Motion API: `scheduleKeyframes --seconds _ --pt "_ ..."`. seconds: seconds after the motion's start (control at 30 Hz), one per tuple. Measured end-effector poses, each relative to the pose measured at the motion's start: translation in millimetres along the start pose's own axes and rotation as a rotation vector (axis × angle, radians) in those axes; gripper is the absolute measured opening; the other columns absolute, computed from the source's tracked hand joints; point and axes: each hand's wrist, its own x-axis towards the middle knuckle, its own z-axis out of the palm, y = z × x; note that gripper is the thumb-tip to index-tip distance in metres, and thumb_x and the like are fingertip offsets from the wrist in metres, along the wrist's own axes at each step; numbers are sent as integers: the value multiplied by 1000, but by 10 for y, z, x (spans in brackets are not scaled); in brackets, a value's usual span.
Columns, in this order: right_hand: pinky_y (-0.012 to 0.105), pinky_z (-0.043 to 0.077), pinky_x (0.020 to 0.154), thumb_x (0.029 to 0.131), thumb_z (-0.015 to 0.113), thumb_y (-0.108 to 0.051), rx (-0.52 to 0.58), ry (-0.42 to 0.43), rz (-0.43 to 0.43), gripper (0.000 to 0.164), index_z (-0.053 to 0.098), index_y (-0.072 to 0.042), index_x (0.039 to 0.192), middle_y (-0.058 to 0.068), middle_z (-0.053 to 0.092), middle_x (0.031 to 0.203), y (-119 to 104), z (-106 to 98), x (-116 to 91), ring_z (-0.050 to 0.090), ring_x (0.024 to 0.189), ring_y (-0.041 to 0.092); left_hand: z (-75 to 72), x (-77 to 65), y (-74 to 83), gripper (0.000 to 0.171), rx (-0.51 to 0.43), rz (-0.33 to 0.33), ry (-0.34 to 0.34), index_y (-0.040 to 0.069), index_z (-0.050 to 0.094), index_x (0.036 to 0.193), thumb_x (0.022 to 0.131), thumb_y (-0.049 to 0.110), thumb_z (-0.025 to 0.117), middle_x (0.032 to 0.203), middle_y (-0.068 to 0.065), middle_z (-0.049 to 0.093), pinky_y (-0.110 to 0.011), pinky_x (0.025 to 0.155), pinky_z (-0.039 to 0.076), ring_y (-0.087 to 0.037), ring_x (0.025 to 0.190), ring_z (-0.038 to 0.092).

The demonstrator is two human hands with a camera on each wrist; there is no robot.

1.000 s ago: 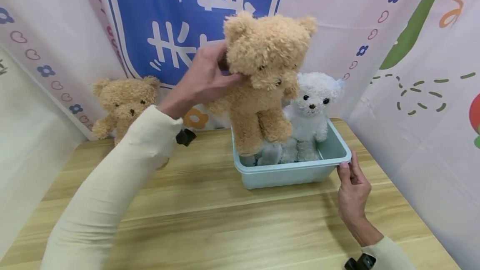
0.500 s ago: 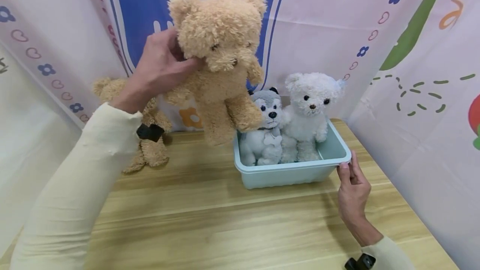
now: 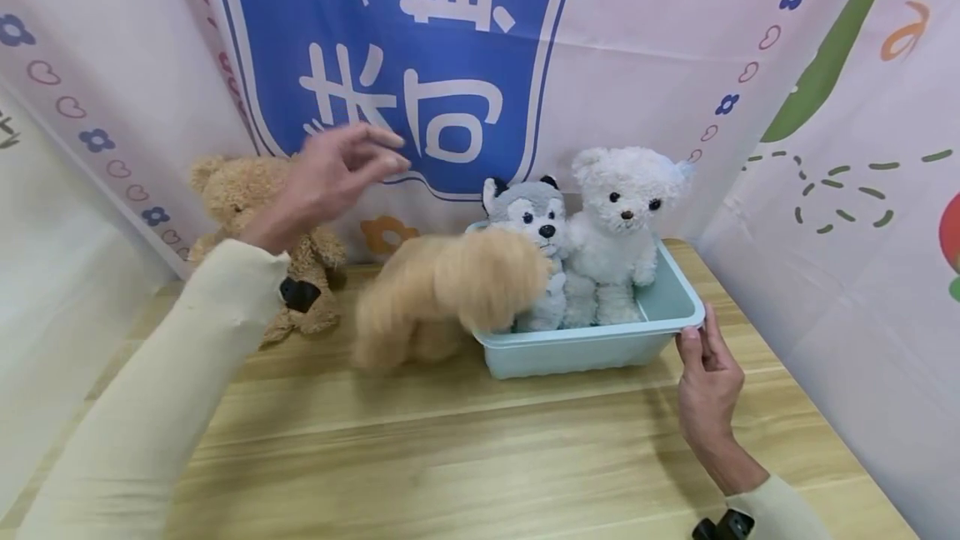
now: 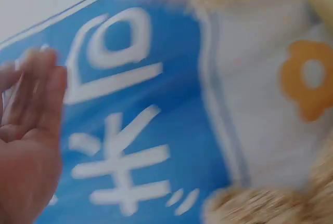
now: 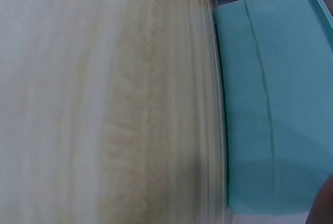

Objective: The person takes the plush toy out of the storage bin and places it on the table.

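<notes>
In the head view a tan teddy bear point(image 3: 442, 282) is blurred and tipped over, its head end across the left rim of a light blue plastic bin point(image 3: 585, 354). My left hand point(image 3: 326, 177) is above and left of it, holding nothing. The left wrist view shows that hand's fingers point(image 4: 39, 89) fairly straight, with tan fur point(image 4: 270, 206) at the frame's edges. My right hand point(image 3: 708, 390) pinches the bin's front right corner. Inside the bin a grey-and-white plush husky point(image 3: 534, 211) and a white teddy bear point(image 3: 622, 198) sit side by side.
Another tan teddy bear point(image 3: 243, 186) sits at the back left, partly hidden by my left forearm. A wooden table point(image 3: 480, 465) carries everything. Printed cloth point(image 3: 637, 90) hangs behind and at both sides.
My left hand moved left with the tan teddy bear, then let it go. The bear dropped and tipped over beside the bin. My right hand stayed on the bin's corner.
</notes>
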Motion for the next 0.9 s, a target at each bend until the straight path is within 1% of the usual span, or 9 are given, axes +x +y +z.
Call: scheduleKeyframes --seconds 0.07,0.13,0.3,0.43,0.53,0.67,0.73,0.77,0.9 --pt "20 47 97 99 55 -11 -1 2 6 50 42 -10 147 22 38 152 0 -5 -2 57 124 4 79 -28 -114 44 95 -31 -113 18 52 139 99 36 57 136 -5 62 -45 108 47 -23 124 59" --pt "21 47 97 99 56 -11 4 -1 13 51 41 -10 147 21 37 153 -3 -4 -2 57 125 6 154 -61 -195 51 165 -20 -223 19 47 144 99 41 55 145 -6 54 -51 110 43 -28 131 53" --pt "22 47 98 99 55 -11 16 -11 15 51 40 -9 148 23 36 153 -12 5 5 55 128 10 243 -206 -231 54 318 57 -448 20 52 142 98 52 52 149 -11 49 -61 108 39 -37 133 49" --pt "21 47 98 99 55 -11 23 -6 10 50 40 -9 148 24 36 153 -29 3 13 56 126 7 237 -340 -184 55 376 62 -615 18 55 139 96 53 54 148 -14 49 -60 108 40 -37 134 48" --pt "21 47 98 99 55 -12 24 -5 9 51 40 -9 148 23 36 153 -39 -4 20 56 126 6 203 -407 -158 54 403 45 -690 17 58 136 95 52 57 145 -12 52 -57 107 42 -35 131 51" --pt "21 47 98 99 55 -12 15 -9 19 51 40 -10 148 23 35 154 -39 -16 16 55 127 7 114 -477 -156 53 436 8 -707 19 58 135 94 53 58 145 -12 53 -57 107 42 -34 130 52" --pt "21 47 98 100 55 -12 5 -11 27 51 40 -10 148 22 35 154 -34 -21 11 55 128 7 58 -526 -161 54 440 -13 -730 18 58 135 93 53 60 142 -14 55 -56 101 46 -34 116 61" --pt "21 47 98 100 55 -12 3 -13 30 51 40 -10 148 22 35 155 -32 -21 9 55 128 8 27 -564 -159 56 443 -29 -752 19 56 136 92 53 61 142 -15 55 -58 101 46 -34 115 61" --pt "22 46 99 99 55 -12 -3 -20 30 51 40 -11 148 22 35 154 -23 -16 12 55 128 9 -68 -759 -137 70 413 -130 -936 19 48 144 85 50 71 146 -20 47 -64 101 43 -42 121 55"
